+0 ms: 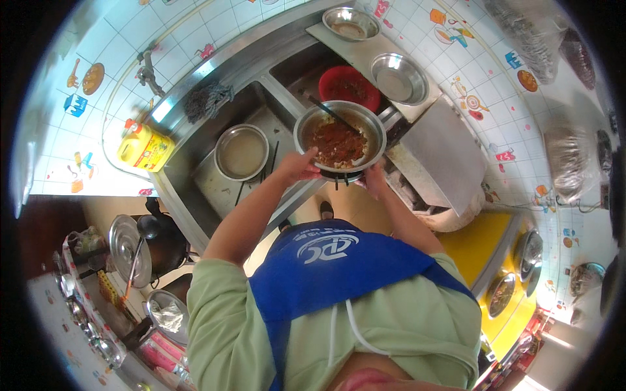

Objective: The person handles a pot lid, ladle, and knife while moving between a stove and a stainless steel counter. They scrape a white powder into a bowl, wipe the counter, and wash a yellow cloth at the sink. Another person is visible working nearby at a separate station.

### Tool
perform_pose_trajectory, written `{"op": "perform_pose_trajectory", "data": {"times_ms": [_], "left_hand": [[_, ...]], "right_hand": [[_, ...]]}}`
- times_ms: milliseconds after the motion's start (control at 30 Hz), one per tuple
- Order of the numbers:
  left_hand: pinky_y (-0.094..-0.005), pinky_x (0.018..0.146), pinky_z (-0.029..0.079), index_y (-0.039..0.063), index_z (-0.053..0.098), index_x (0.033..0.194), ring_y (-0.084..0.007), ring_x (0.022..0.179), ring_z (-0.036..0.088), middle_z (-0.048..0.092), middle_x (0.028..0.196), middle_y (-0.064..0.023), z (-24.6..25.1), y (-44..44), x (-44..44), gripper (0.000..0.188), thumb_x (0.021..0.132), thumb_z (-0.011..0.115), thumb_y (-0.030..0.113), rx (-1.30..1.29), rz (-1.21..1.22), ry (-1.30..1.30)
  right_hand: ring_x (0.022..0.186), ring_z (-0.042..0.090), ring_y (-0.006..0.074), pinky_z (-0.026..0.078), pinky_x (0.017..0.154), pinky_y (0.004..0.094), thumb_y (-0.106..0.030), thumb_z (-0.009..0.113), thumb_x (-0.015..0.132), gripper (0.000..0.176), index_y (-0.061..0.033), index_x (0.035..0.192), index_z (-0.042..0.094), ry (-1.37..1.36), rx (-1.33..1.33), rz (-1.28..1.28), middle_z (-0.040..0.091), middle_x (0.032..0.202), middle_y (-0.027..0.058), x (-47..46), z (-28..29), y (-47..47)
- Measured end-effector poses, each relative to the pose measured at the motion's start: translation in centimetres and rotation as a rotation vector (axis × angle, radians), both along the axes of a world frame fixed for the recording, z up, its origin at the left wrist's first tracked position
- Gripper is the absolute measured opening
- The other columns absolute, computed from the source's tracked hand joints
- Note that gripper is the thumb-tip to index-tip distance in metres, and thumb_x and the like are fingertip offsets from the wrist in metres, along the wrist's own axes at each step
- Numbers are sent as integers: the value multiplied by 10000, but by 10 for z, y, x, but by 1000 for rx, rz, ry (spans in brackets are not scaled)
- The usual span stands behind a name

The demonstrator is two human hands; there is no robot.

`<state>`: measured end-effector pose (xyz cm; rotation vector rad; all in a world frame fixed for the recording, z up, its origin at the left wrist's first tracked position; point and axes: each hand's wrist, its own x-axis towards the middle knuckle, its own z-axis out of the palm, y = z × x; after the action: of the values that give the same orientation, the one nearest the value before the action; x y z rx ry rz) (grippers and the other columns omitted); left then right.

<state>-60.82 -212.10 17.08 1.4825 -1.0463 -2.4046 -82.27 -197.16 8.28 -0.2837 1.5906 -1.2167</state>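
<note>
Both my hands hold a metal bowl (301, 115) in front of me, near the sink's front edge. Inside it is chopped food (337, 146) with a reddish-brown powder or paste over it. A dark utensil handle (325, 108), perhaps of a spoon, leans across the far rim. My left hand (301, 166) grips the near left side, thumb on the rim. At the near right side is my right hand (374, 182), its fingers partly hidden beneath. Two short dark prongs (341, 182) show under the near rim; I cannot tell what they belong to.
A metal bowl of cloudy liquid (241, 152) sits in the left sink basin (205, 183). The right basin holds a red plastic basin (349, 88). Two metal bowls stand on a board (362, 49). A yellow jug (146, 146) is left; a metal-covered stove (440, 151) is right.
</note>
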Motion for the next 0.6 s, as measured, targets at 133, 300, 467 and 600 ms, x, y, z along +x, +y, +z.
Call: {"op": "perform_pose_trajectory", "data": {"times_ms": [133, 300, 467, 600], "left_hand": [[-309, 612, 555, -55, 525, 994, -226, 699, 630, 600, 863, -142, -14, 1, -13, 259, 862, 487, 165, 14, 62, -73], [-320, 689, 545, -51, 515, 995, -210, 762, 627, 607, 849, -123, -16, 8, 11, 229, 865, 457, 128, -34, 237, 11], [-293, 644, 534, -26, 543, 952, -174, 694, 618, 625, 833, -104, 0, -1, 68, 211, 886, 487, 167, -81, 540, 90], [-286, 635, 534, -13, 542, 935, -174, 693, 616, 623, 838, -98, 7, -6, 121, 182, 890, 482, 152, -174, 640, 142]], "right_hand": [[707, 593, 116, 522, 614, 248, -194, 430, 941, 198, -144, 1127, 477, -36, -6, 124, 605, 877, 30, -10, 5, 4], [715, 572, 113, 449, 558, 205, -153, 452, 930, 240, -74, 1153, 490, 67, -57, 110, 594, 917, 39, -38, 20, 15], [830, 555, 148, 448, 724, 263, -224, 518, 903, 354, -45, 1208, 492, 832, -172, -97, 580, 976, 60, -85, 71, -33], [844, 579, 198, 455, 761, 303, -214, 539, 879, 261, -46, 1069, 599, 1019, -505, 70, 607, 933, 87, -50, 141, -119]]}}
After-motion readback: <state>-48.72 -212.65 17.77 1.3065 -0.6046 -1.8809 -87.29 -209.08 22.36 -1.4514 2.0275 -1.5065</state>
